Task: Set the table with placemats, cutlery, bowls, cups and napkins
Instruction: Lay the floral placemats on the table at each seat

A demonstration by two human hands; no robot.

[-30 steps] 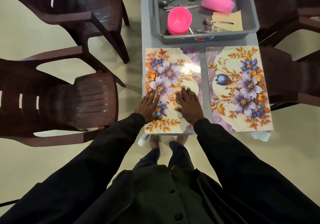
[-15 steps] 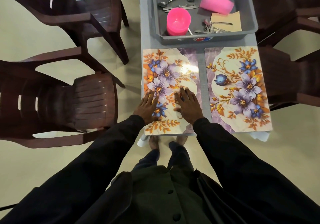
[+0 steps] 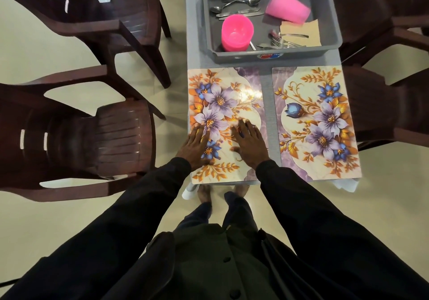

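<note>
The left hand (image 3: pixel 196 146) and right hand (image 3: pixel 249 146) lie flat, with straight fingers, on the near half of the left placemat (image 3: pixel 222 90). They press it and grip nothing. This mat lies on the tabletop (image 3: pixel 267 114) at its near left corner, just beside a second placemat (image 3: pixel 318 123), with a narrow gap between them.

The mat looks thin, light and glossy, so it probably slides easily under flat palms. To lift it, an edge or corner is the best place to pinch. Bowl (image 3: pixel 236 32), cup (image 3: pixel 287 5), cutlery (image 3: pixel 236 2) and napkins (image 3: pixel 301 32) wait in the grey bin (image 3: pixel 274 54) behind the mats.

Compared with a second ago, both hands are on the same spot of the mat and equally flat. The mat itself has hardly shifted, if at all.
</note>
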